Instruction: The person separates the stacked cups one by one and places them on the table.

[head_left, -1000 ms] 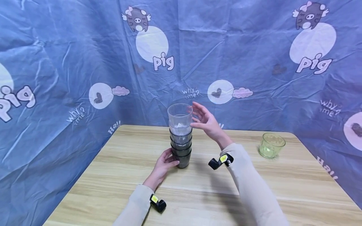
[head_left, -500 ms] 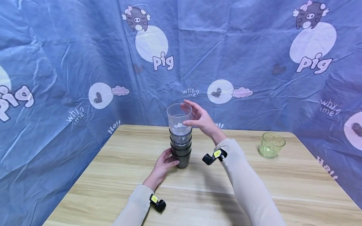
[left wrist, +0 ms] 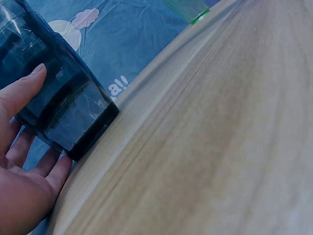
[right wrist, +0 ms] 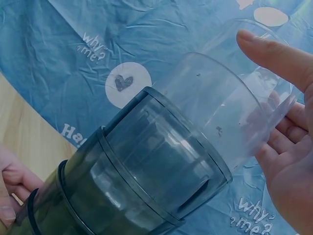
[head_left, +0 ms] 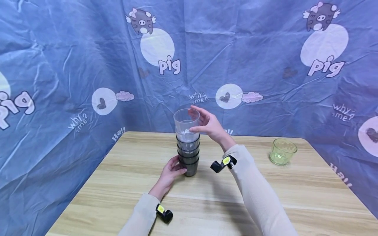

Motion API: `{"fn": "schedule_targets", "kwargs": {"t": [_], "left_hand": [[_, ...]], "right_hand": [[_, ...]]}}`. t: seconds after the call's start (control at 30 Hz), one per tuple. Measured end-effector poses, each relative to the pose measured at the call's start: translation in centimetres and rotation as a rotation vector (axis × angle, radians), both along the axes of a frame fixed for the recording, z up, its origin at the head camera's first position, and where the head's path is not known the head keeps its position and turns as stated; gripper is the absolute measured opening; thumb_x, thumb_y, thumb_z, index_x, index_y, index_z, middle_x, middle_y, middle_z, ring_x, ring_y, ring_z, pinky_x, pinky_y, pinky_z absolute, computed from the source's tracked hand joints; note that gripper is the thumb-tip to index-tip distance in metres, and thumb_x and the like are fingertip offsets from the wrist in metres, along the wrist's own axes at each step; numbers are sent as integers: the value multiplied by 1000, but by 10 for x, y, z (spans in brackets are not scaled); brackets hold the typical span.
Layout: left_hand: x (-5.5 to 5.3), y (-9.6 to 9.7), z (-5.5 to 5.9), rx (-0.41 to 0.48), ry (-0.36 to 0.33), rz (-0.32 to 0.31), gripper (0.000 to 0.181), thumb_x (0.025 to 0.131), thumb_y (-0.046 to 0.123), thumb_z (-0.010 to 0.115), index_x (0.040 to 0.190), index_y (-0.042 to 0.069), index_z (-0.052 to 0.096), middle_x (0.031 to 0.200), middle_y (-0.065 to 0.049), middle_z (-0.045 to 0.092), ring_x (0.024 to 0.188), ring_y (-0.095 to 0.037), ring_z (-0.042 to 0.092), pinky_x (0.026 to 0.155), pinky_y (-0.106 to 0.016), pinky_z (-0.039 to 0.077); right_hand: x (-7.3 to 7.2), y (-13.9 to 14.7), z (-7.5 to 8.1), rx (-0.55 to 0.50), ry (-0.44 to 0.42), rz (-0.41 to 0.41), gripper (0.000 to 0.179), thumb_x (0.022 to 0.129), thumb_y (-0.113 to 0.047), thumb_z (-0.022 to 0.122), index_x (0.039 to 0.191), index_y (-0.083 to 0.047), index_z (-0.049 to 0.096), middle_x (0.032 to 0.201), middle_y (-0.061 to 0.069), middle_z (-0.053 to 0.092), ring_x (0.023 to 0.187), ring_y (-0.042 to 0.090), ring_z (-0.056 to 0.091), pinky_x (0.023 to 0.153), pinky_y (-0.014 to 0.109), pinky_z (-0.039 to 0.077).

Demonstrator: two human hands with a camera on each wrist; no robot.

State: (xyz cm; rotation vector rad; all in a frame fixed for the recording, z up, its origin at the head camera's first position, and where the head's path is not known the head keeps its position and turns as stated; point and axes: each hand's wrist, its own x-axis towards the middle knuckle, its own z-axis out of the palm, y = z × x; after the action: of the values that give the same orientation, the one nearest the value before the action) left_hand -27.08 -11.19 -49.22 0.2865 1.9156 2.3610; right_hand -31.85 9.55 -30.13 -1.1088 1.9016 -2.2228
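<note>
A tall stack of several nested dark grey tumblers (head_left: 189,159) stands upright on the table, with clear tumblers (head_left: 187,126) nested on top. My left hand (head_left: 169,170) holds the lowest dark tumbler, thumb in front and fingers round its left side and base. In the left wrist view its thumb (left wrist: 27,88) lies against the dark wall. At the top, my right hand (head_left: 209,126) grips the uppermost clear tumbler from the right, thumb on the near side and fingers behind. Two clear rims show in the right wrist view, the hand (right wrist: 288,122) round the upper one.
A light green tumbler (head_left: 282,152) stands apart at the back right of the wooden table (head_left: 118,183). Behind the table's far edge hangs a blue printed cloth (head_left: 189,65). Each sleeve carries a black wrist camera (head_left: 223,164).
My right hand has moved left from beside the top clear tumbler and closed round it. The left hand and the stack have stayed in place.
</note>
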Motion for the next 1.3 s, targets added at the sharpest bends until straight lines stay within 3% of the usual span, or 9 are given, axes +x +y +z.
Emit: {"fn": "schedule_targets", "kwargs": {"t": [0.4, 0.83, 1.07, 1.3], "left_hand": [[1, 0, 0, 4, -12, 5, 73, 83, -10, 66, 148, -8, 33, 153, -29, 34, 133, -42, 43, 106, -42, 41], [2, 0, 1, 8, -10, 3, 72, 83, -11, 65, 147, -8, 33, 153, -29, 34, 133, -42, 43, 104, -38, 43], [1, 0, 1, -22, 16, -3, 74, 83, -7, 68, 147, -9, 32, 152, -30, 36, 131, -41, 45, 104, -38, 43], [0, -1, -1, -12, 15, -3, 74, 83, -8, 68, 148, -8, 32, 152, -29, 35, 131, -40, 46, 106, -40, 42]], "right_hand": [[1, -2, 4, -13, -14, -5, 82, 74, 23, 66, 148, 11, 32, 148, 32, 39, 137, 31, 43, 114, 35, 34], [2, -4, 14, -85, -12, -34, 83, 72, 26, 61, 148, 10, 33, 146, 31, 44, 131, 24, 50, 111, 34, 38], [3, -3, 21, -158, -14, -40, 82, 72, 27, 60, 148, 10, 34, 143, 23, 49, 127, 20, 53, 111, 33, 38], [4, -1, 27, -208, 10, -34, 83, 71, 27, 59, 148, 12, 32, 146, 28, 45, 127, 21, 54, 110, 34, 40]]}}
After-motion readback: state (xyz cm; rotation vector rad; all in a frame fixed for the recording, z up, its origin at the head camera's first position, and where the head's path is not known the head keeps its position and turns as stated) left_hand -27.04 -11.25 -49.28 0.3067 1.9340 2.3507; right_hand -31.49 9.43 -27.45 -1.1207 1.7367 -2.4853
